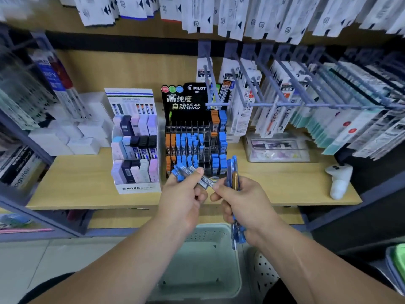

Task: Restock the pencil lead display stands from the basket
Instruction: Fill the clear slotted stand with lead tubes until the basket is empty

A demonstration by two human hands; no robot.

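Nearest, a pale green plastic basket (203, 235) with a perforated wall is partly hidden under both forearms. The left hand (184, 198) grips a fan of slim blue-capped lead tubes (186, 171). The right hand (243, 202) clasps a flat stack of blue lead cases (233, 172), thumb and forefinger at one tube's end. Their print is too blurred to read. Beyond, near the wooden shelf's (87, 183) front edge, stand the black slotted PILOT stand (186, 102) and the white MONO stand (135, 187).

Wood shelf (87, 185) w/ Mono stand (135, 154), Pilot stand (192, 137), white boxes (72, 137), clear box (278, 148), controller (338, 181)
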